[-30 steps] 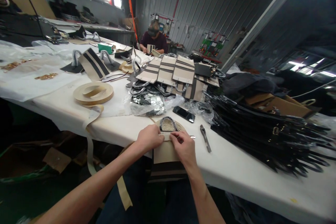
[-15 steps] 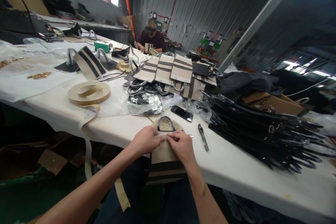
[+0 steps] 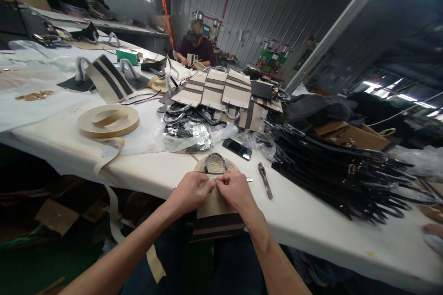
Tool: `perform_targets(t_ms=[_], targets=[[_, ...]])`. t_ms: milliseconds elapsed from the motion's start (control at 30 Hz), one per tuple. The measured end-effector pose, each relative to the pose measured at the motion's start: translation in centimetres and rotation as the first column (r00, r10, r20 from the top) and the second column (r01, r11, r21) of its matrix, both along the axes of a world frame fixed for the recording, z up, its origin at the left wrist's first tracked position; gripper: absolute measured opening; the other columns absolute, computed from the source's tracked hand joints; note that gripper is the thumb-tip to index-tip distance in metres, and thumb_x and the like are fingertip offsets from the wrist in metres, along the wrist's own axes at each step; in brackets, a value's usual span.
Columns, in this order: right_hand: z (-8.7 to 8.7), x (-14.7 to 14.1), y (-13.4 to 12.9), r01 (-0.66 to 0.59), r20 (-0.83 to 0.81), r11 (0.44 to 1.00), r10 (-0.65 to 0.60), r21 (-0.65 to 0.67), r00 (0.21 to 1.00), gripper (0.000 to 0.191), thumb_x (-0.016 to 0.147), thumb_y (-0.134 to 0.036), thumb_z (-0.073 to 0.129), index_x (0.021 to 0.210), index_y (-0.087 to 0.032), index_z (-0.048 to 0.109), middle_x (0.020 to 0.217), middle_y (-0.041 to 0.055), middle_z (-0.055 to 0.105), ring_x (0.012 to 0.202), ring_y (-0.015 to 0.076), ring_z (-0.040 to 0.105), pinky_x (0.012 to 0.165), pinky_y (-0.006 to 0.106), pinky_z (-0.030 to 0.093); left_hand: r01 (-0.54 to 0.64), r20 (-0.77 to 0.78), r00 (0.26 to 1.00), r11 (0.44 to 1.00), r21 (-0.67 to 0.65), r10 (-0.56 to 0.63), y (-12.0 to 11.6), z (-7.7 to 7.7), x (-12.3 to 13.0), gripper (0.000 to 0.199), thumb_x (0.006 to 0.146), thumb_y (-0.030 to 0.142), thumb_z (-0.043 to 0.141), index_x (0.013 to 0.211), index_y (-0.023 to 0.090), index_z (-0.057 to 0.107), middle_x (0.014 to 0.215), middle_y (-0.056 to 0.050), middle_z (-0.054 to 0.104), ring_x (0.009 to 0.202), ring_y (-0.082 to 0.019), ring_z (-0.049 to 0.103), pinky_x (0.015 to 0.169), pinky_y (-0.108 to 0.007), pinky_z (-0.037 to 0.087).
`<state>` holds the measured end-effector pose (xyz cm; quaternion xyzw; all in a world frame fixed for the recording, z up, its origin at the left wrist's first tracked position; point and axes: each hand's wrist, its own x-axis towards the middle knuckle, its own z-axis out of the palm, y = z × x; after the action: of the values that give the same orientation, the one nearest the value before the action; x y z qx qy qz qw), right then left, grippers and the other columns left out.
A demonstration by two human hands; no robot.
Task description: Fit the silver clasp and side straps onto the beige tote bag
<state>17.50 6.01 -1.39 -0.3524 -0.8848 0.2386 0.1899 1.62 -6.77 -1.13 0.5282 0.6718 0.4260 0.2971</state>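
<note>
A beige bag panel with dark stripes (image 3: 216, 207) hangs over the table's front edge, its wrapped handle lying toward the back. My left hand (image 3: 195, 189) pinches the panel near its top, fingers closed. Right beside it, my right hand (image 3: 233, 187) is closed at the same spot, fingertips nearly touching the left ones. Anything small between the fingertips is too hidden to make out. Under the handle lies a round beige roll (image 3: 200, 165). A metal hand tool (image 3: 265, 180) and a black phone (image 3: 237, 148) rest to the right.
Striped panels (image 3: 211, 92) are piled behind a plastic bag of metal pieces (image 3: 188, 133). A tape roll (image 3: 109, 120) sits left, its strip hanging off the edge. Black straps (image 3: 321, 166) are heaped right. A person (image 3: 196, 46) sits across the table; another hand (image 3: 434, 230) shows far right.
My hands have drawn slightly closer together at the panel's top. The view has shifted a little, and a hand has appeared at the far right edge.
</note>
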Motion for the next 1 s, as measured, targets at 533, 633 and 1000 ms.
perform_targets(t_ms=[533,633,1000], targets=[[0.9,-0.4,0.2,0.053,0.145,0.999,-0.051,-0.006,0.988,0.021,0.090,-0.018,0.073,0.074,-0.023,0.085,0.087,0.0075,0.078,0.083,0.0219,0.070,0.076,0.031,0.048,-0.047,0.123,0.992,0.992,0.113,0.033,-1.3,-0.1,2.2,0.048,0.106,0.047,0.061,0.072,0.015,0.070,0.065,-0.001,0.056,0.067,-0.016,0.050,0.064,-0.028,0.030],[1.5,-0.6,0.1,0.080,0.191,0.996,-0.069,-0.049,0.979,0.018,0.086,-0.017,0.075,0.072,-0.022,0.084,0.078,0.0073,0.077,0.075,0.0212,0.066,0.068,0.031,0.043,-0.011,0.143,0.990,0.992,0.122,-0.007,-1.1,1.4,2.8,0.047,0.106,0.046,0.061,0.072,0.015,0.071,0.064,-0.001,0.054,0.065,-0.015,0.047,0.062,-0.027,0.031],[0.3,0.9,-1.5,0.012,0.031,0.998,-0.014,0.062,0.999,0.022,0.102,-0.018,0.069,0.085,-0.020,0.083,0.101,0.0089,0.076,0.090,0.0211,0.069,0.085,0.030,0.051,-0.174,0.433,0.891,0.984,0.044,0.138,-5.3,9.2,-1.1,0.057,0.095,0.071,0.075,0.085,0.015,0.073,0.057,0.005,0.040,0.052,-0.009,0.027,0.048,-0.021,0.018]])
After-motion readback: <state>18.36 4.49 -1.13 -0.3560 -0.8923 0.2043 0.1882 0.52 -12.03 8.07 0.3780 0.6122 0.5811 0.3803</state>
